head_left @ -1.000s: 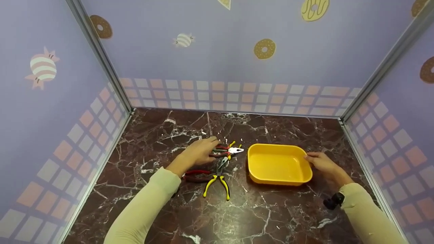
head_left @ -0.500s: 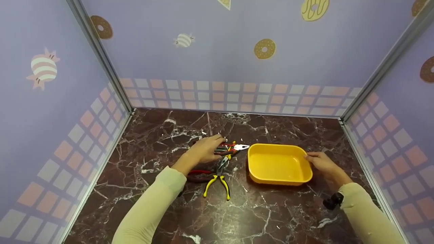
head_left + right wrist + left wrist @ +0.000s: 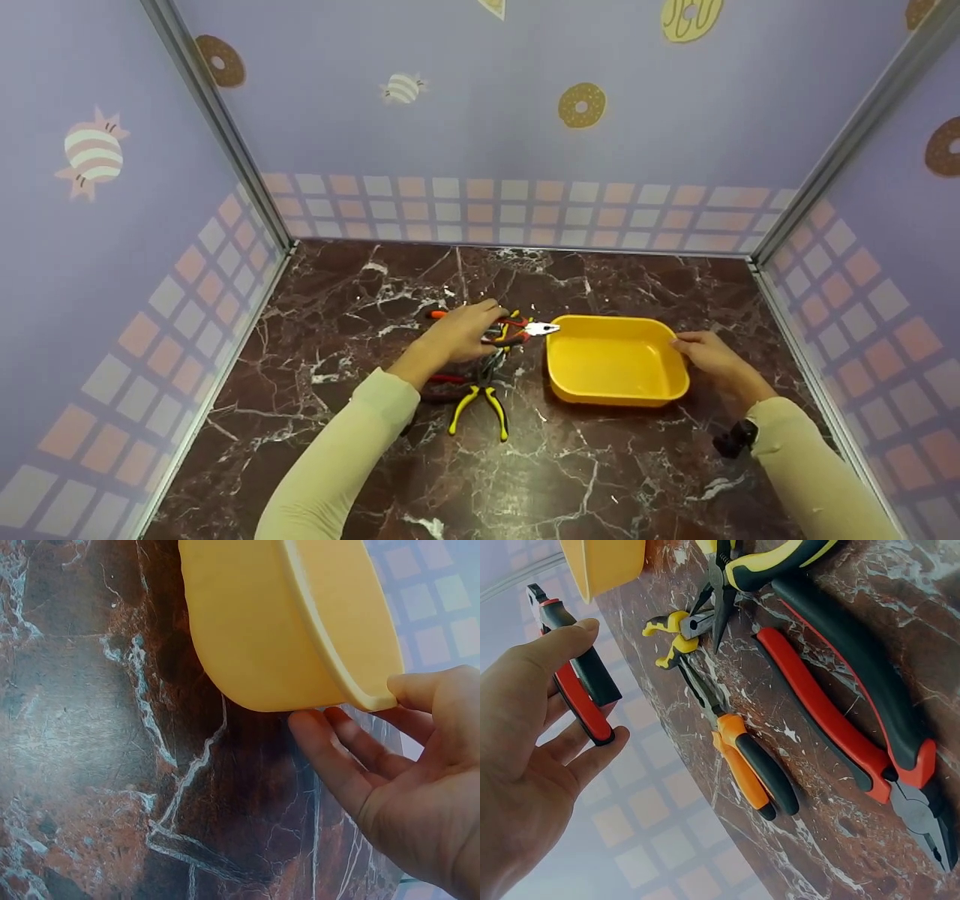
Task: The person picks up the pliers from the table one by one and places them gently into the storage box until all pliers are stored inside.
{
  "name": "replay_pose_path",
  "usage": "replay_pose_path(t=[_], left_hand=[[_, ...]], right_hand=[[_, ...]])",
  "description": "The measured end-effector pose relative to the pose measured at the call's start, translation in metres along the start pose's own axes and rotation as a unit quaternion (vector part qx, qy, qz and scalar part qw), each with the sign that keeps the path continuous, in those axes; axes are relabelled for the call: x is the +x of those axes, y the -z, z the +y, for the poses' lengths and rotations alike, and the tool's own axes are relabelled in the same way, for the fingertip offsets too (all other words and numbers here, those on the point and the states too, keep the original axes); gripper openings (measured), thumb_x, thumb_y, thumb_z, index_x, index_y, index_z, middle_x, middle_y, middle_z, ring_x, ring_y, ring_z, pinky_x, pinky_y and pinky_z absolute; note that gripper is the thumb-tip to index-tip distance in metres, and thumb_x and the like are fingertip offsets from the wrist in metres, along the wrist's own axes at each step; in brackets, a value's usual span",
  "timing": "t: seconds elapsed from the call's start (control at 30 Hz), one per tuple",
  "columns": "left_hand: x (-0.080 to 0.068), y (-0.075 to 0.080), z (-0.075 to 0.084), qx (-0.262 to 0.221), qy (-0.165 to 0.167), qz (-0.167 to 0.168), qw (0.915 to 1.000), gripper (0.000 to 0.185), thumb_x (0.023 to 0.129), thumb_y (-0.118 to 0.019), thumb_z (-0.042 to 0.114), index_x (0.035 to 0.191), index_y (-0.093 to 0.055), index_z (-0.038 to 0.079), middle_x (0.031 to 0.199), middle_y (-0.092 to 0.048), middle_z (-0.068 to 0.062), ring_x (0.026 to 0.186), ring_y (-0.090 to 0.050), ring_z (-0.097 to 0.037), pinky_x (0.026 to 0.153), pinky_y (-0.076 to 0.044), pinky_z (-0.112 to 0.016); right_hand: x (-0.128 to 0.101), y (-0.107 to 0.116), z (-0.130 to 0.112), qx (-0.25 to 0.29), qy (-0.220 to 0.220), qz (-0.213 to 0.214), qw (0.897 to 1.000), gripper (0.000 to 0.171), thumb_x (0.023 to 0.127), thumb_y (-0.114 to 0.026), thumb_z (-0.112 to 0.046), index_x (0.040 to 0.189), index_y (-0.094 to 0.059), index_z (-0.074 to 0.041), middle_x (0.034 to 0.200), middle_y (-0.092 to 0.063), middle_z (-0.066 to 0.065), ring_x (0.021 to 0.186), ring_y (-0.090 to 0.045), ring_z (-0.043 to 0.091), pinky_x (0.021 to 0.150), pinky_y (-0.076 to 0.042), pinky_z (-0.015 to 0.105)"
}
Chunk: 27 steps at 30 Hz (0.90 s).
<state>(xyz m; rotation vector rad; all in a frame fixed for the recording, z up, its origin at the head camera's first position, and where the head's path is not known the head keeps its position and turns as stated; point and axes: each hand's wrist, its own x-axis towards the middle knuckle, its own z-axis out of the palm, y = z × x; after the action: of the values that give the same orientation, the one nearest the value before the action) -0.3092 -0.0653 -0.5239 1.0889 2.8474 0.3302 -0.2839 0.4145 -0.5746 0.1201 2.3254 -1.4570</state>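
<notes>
Red-and-black handles sit in the grip of the left hand (image 3: 456,337): thumb and fingers curl round a pair of combination pliers (image 3: 577,686), lifted clear of the bench (image 3: 600,465), the bright metal nose (image 3: 541,328) poking out just beyond the fingertips and reaching the near rim of the yellow tray (image 3: 615,390). Under and just behind that hand lie the rest of the tools on the dark marble: orange-handled long-nose pliers (image 3: 742,754) directly below the palm, a bigger red-and-black pair (image 3: 847,712) beside them toward the wrist, and yellow-handled pliers (image 3: 480,401) closer to the sleeve. From the wrist view, a small yellow-and-black tool (image 3: 676,634) lies crossed with the tips of the others.

On the other side, the right hand (image 3: 712,360) holds the tray's far edge, thumb on the rim and fingers tucked loosely under the lip, so its grip is narrow and closed on the plastic. The tray rests flat on the bench between the two hands.
</notes>
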Motion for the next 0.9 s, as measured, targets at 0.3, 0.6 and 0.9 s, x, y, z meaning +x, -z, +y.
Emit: replay_pose_path(t=[0.3, 0.6, 0.9], left_hand=[[0.003, 0.0, 0.002, 0.005, 0.002, -0.009, 0.9999, 0.066, 0.095, -0.082, 0.033, 0.151, -0.055, 0.012, 0.148, -0.056, -0.008, 0.125, -0.063, -0.029, 0.105, -0.053, -0.049], [0.003, 0.0, 0.002, -0.001, 0.003, -0.006, 1.0, 0.066, 0.094, -0.083, 0.032, 0.151, -0.055, 0.012, 0.147, -0.056, -0.009, 0.127, -0.062, -0.03, 0.106, -0.052, -0.049], [0.001, 0.001, 0.0, -0.015, -0.004, -0.005, 0.9999, 0.067, 0.095, -0.083, 0.031, 0.152, -0.054, 0.009, 0.148, -0.055, -0.01, 0.128, -0.061, -0.032, 0.107, -0.051, -0.051]], right_hand=[[0.003, 0.004, -0.002, -0.053, 0.001, 0.018, 0.998, 0.048, 0.113, -0.051, -0.022, 0.145, -0.051, 0.013, 0.125, -0.064, 0.025, 0.1, -0.065, 0.025, 0.089, -0.058, 0.04], [0.002, 0.011, -0.004, -0.055, 0.025, 0.026, 0.998, 0.027, 0.109, -0.054, -0.012, 0.123, -0.059, 0.011, 0.104, -0.064, 0.012, 0.09, -0.059, 0.02, 0.081, -0.056, 0.035], [0.002, 0.009, -0.006, -0.036, 0.028, 0.021, 0.999, 0.017, 0.107, -0.054, -0.005, 0.116, -0.056, 0.01, 0.092, -0.055, 0.008, 0.081, -0.053, 0.021, 0.071, -0.051, 0.035]])
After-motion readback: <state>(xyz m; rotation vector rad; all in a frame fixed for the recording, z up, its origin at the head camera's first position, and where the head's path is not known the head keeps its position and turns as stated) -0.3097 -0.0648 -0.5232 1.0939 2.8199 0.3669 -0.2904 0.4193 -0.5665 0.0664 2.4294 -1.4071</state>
